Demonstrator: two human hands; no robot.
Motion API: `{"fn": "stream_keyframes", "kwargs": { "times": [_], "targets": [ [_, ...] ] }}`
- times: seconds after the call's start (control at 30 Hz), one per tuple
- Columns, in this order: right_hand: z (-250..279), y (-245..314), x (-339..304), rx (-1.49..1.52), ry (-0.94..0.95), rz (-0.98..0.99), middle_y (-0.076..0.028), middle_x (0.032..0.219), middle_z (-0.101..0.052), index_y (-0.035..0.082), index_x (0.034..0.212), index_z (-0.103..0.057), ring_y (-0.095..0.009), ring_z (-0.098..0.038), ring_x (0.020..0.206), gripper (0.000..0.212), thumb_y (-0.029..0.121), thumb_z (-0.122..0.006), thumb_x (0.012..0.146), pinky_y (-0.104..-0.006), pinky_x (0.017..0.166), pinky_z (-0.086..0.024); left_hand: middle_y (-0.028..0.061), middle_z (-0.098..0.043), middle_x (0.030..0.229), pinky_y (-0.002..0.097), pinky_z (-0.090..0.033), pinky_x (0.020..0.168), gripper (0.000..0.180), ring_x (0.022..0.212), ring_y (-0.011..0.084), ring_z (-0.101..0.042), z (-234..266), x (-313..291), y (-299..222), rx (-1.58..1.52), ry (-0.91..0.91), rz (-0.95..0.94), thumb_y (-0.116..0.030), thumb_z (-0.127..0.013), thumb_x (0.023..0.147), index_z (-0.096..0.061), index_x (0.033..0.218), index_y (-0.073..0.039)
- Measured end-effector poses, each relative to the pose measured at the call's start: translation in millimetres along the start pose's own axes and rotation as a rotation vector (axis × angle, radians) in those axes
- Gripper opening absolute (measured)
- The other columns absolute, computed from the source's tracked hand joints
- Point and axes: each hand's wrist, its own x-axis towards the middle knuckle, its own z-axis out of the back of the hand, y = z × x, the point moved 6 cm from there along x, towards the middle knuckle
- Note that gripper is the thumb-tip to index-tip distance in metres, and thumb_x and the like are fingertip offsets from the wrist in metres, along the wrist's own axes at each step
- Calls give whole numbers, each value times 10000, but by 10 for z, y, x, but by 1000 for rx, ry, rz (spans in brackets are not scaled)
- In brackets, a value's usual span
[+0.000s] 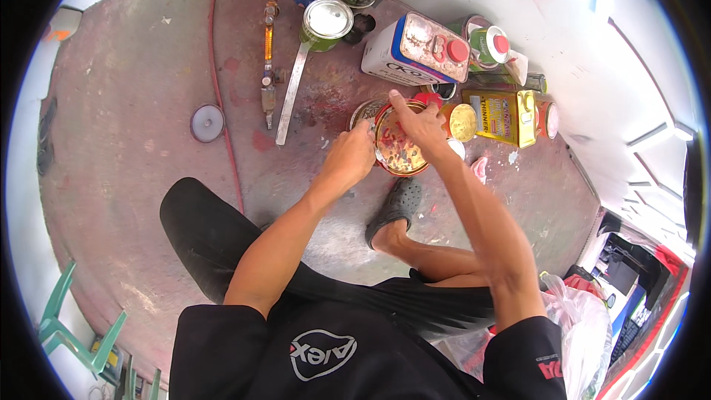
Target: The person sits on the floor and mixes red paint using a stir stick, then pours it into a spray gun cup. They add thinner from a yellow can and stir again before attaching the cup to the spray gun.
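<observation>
A round paint can (400,150), its gold top spotted with red and dark paint, stands on the floor in front of me and seems tilted. My left hand (349,152) is closed at the can's left rim. Whatever its fingers pinch there is too small to make out. Across the far right part of the top lies my right hand (424,130), gripping the can at its rim with a finger stretched along the far edge. Just right of that hand is a smaller can with a yellow top (464,122). A red lid or cap (427,98) shows partly behind the hand.
A white rectangular can (378,59) with a red cap stands beyond my hands, a yellow thinner tin (503,117) to the right. Further left are a lidded green can (326,22), a flat metal stick (293,96), a spray gun (269,67), a round disc (207,124) and a red hose (216,74).
</observation>
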Motion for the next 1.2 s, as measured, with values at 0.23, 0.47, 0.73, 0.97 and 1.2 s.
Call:
{"fn": "stream_keyframes", "kwargs": {
  "times": [0.23, 0.47, 0.73, 0.97, 1.2],
  "targets": [
    [-43, 0, -13, 20, -28, 114, -433, 1677, -339, -75, 1686, -328, -632, -329, 1561, 1287, 810, -721, 839, -679, 1275, -282, 341, -697, 999, 618, -482, 828, 230, 1034, 588, -664, 80, 68, 201, -179, 97, -114, -255, -522, 1164, -575, 1235, -42],
    [21, -107, 127, 48, -164, 200, -270, 1283, -757, -64, 1552, -559, -367, -737, 1202, 1053, 651, -795, 816, -420, 1056, -552, 239, -693, 854, 516, -522, 764, 238, 787, 422, -679, 30, 73, 202, -165, 35, -131, -249, -541, 1168, -607, 1252, -36],
    [129, -189, 15, 496, -42, 268, -231, 1263, -749, -106, 1506, -546, -296, -739, 1136, 967, 506, -857, 824, -387, 1011, -563, 105, -715, 796, 437, -547, 760, 257, 748, 233, -695, -63, 157, 313, -217, 41, -107, -263, -543, 1171, -671, 1276, -66],
    [363, -385, -324, 794, -34, 284, -183, 1377, -675, -103, 1586, -466, -203, -694, 1166, 972, 429, -886, 889, -359, 1059, -534, 89, -709, 789, 419, -543, 769, 276, 758, 213, -687, -6, 164, 305, -173, 74, -86, -304, -537, 1175, -672, 1217, -67],
    [365, -716, -363, 973, -50, 298, -169, 1385, -672, -114, 1582, -473, -212, -689, 1214, 950, 412, -883, 905, -357, 1080, -532, 62, -706, 793, 399, -534, 785, 272, 779, 187, -664, 34, 162, 187, -131, 146, -64, -317, -543, 1171, -661, 1166, -73]
  ]
}}
